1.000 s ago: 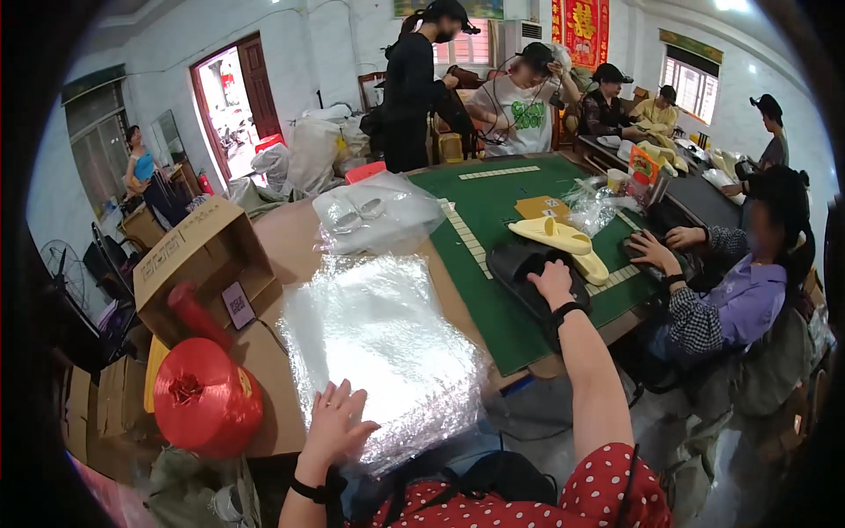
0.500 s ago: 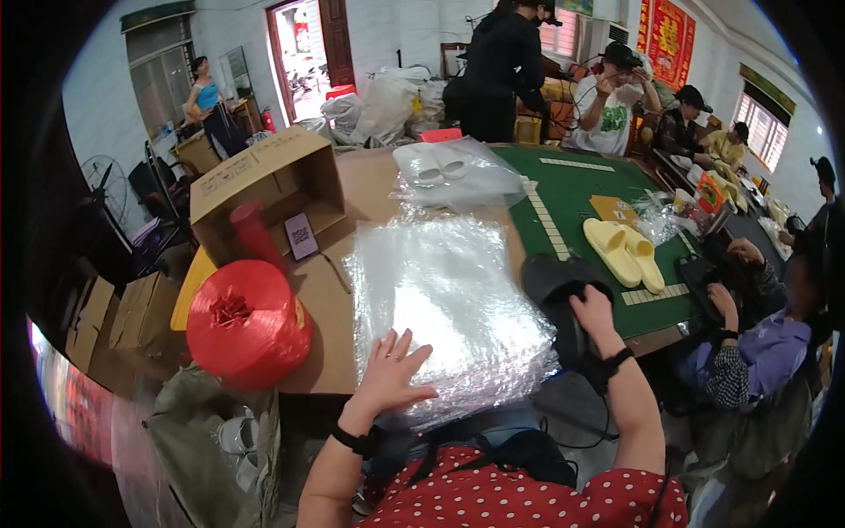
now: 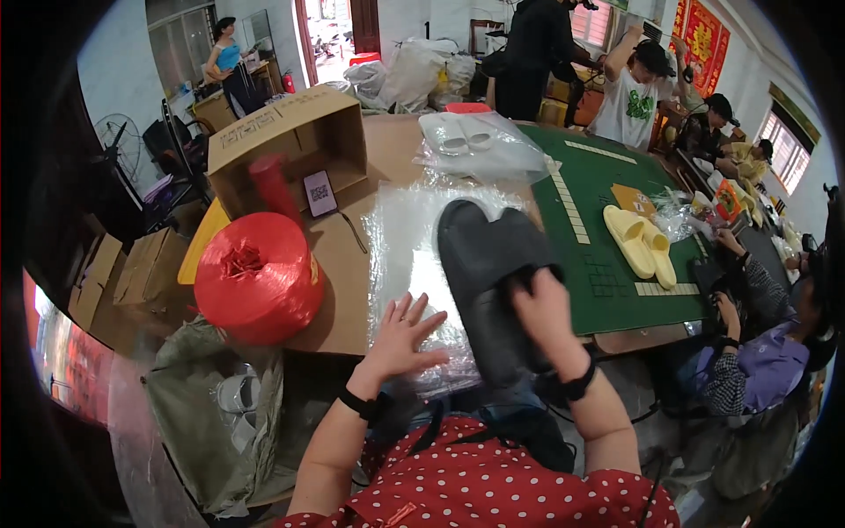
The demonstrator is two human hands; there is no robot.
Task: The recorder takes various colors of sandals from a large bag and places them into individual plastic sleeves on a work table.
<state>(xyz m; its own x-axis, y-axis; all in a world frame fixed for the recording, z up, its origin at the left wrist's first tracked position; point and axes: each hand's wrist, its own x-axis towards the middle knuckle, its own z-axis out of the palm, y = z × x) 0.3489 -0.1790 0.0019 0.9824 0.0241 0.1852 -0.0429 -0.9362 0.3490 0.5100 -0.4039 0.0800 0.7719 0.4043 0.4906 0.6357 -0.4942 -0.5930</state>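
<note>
While the right hand (image 3: 547, 310) had its grip clamped on black slippers (image 3: 495, 260) over the right side of the clear bags (image 3: 403, 239), the left hand (image 3: 401, 340) was at the bags' near side, grip spread apart.

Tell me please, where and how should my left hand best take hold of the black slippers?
The black slippers are probably best taken by the left one's long outer sole edge, coming from the left: that edge runs uncovered, facing the left hand, while the right hand grips at the strap opening on the other side.
</note>
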